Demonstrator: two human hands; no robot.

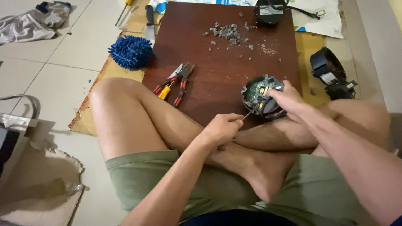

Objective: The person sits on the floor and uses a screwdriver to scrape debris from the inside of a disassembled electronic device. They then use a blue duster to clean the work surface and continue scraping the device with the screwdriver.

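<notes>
I sit cross-legged on the floor. My right hand (289,99) grips a round dark housing (259,93) with a green circuit board inside, resting at the near edge of a dark brown board (222,71). My left hand (222,127) is closed on a thin metal tool (250,113) whose tip points into the housing's lower rim. Two pairs of red-handled pliers (175,81) lie on the board to the left of the housing.
Grey crumbled debris (228,32) is scattered at the board's far side. A black round part (270,10) sits at the far edge, another black housing (328,69) to the right. A blue fluffy mitt (131,51), a knife (149,21) and cardboard (90,104) lie left.
</notes>
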